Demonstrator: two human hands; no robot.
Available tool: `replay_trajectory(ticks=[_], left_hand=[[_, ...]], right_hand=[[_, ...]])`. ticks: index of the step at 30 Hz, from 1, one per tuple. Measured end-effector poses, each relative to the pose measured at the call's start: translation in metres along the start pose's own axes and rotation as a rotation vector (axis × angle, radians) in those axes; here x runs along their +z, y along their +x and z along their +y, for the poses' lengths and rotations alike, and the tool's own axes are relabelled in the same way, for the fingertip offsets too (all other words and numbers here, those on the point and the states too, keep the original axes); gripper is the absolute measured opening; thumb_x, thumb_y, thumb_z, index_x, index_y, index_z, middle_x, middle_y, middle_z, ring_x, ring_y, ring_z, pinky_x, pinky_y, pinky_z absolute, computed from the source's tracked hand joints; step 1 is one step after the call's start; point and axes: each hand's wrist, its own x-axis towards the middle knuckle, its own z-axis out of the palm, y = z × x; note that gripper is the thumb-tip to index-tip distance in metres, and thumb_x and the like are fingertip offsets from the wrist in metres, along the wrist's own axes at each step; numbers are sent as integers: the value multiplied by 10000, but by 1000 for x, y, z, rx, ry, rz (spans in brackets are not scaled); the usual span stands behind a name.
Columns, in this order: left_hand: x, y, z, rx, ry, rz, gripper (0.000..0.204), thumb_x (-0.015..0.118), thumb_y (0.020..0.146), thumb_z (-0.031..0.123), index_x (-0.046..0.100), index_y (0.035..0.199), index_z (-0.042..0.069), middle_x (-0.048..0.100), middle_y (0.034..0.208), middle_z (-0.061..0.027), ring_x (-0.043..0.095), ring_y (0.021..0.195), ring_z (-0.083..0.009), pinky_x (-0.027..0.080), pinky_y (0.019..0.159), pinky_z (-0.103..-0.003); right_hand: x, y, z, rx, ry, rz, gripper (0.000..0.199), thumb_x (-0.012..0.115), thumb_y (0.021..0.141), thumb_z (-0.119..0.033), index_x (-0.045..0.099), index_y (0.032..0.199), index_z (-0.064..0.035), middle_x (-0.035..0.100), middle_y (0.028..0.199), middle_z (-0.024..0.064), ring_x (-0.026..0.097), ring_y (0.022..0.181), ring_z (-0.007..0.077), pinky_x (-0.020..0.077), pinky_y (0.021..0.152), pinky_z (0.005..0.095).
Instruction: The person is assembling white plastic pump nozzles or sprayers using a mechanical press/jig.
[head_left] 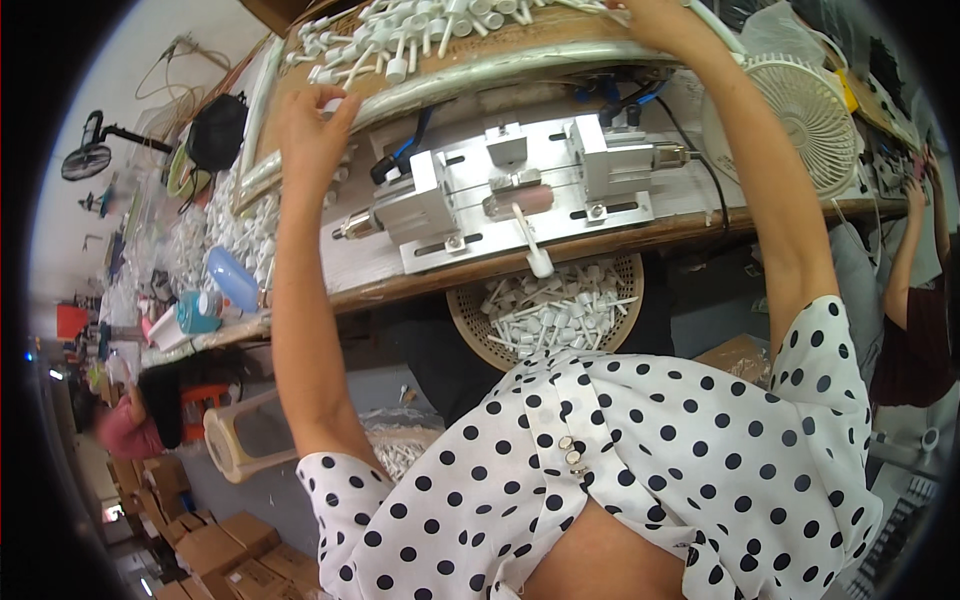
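Reaching up, the left hand (312, 125) pinches a white cap (332, 104); right hand (655, 20) fingers curl closed among white sprayer parts (400, 40).

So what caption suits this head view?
Both hands, left and right, reach to a tray of white nozzles.

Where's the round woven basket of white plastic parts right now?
The basket sits below the workbench edge, middle of the head view, under the metal fixture.
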Motion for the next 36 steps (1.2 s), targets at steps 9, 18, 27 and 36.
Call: replay_trajectory(ticks=[9,18,27,36], left_hand=[[58,-136,75,62,-408,10,223,691,711,33,583,905,42,530,1067,-81,562,788,-122,480,567,-192],[91,-135,86,276,-129,-93,238,651,736,54,523,928,-6,513,1052,-157,586,795,-306,491,612,-349],[53,-76,71,345,-213,-183,243,707,728,173,602,906,45,592,730,-80,537,574,-139,441,535,-266],[52,95,-17,-211,478,-45,684,454,751,616,647,933,-14,627,895,-247,603,894,-364,463,764,-430]], right_hand=[[-7,-51,-27,-229,476,186,250,544,805,-204,591,984,-35,607,884,197,589,843,334,454,707,412],[15,-94,-53,-396,819,366,280,729,709,-231,607,859,-29,557,657,37,500,565,121,430,537,244],[9,-119,-68,-613,712,513,301,757,628,-277,624,780,-54,602,694,40,577,655,198,470,567,286],[39,-122,-116,-878,601,323,282,700,614,-272,529,692,-61,545,680,53,555,790,214,466,653,317]])
